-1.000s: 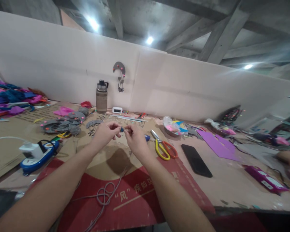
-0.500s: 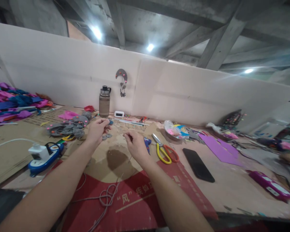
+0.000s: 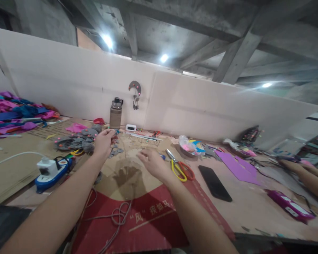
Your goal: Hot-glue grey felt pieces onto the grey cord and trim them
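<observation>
My left hand (image 3: pixel 105 141) is raised over the cardboard, thumb and fingers pinched. A small bluish-grey piece (image 3: pixel 117 132) shows at its fingertips, too small to name. Just below lie several grey felt cutouts (image 3: pixel 115 151). To the right, my right hand (image 3: pixel 151 161) hovers with its fingers drawn together; what they hold, if anything, cannot be made out. A blue tool (image 3: pixel 162 157) is mostly hidden behind that hand. Beside it rest scissors (image 3: pixel 178 169) with one yellow and one red handle. Loose grey cord (image 3: pixel 118 218) loops across the red printed part of the cardboard.
A power strip (image 3: pixel 53 176) with a white plug sits at left, near a heap of grey felt pieces (image 3: pixel 79 140). A bottle (image 3: pixel 116 114) stands by the partition. On the right are a phone (image 3: pixel 214 183), purple sheets (image 3: pixel 235 167), a magenta device (image 3: pixel 290 207) and another person's arms (image 3: pixel 307 180).
My right hand's fingers have drawn closer together and now look blurred. My left hand stays pinched, slightly turned. The other person's arms reach further into view at right. The view has shifted slightly.
</observation>
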`<action>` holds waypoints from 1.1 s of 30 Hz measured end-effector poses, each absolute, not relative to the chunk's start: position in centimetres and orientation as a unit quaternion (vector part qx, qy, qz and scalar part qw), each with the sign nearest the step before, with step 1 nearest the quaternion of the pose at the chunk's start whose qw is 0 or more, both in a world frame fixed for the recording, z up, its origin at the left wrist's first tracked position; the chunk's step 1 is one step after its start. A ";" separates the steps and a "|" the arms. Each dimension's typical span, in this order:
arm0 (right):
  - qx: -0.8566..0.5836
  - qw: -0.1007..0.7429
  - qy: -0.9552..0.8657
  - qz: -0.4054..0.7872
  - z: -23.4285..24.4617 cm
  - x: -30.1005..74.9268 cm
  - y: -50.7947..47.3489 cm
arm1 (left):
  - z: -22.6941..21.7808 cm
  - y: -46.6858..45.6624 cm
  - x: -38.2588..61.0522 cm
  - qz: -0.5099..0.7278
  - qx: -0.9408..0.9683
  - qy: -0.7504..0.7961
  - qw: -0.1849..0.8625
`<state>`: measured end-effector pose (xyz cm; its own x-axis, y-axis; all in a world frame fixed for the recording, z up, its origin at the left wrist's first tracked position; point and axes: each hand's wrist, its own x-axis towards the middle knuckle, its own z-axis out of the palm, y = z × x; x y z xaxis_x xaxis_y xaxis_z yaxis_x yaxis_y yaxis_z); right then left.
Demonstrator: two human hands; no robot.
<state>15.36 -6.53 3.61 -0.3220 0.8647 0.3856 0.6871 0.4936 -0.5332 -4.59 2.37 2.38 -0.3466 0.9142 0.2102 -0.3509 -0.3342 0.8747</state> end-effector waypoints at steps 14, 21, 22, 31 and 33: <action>-0.692 0.318 -0.637 0.119 -4.0 21.7 -2.6 | 1.5 0.7 -2.5 0.647 0.505 0.421 0.386; -0.678 0.392 -0.579 0.227 -3.6 22.2 -1.6 | 1.5 -0.1 -1.9 0.631 0.521 0.425 0.386; -0.670 0.407 -0.574 0.236 -3.4 22.1 -1.5 | 1.4 0.0 -1.9 0.628 0.519 0.427 0.393; -0.507 0.567 -0.624 0.179 0.4 18.4 -3.6 | 0.5 1.0 -2.5 0.623 0.437 0.406 0.506; -0.465 0.574 -0.645 0.196 0.8 17.4 -5.0 | 0.7 0.8 -2.3 0.629 0.418 0.411 0.511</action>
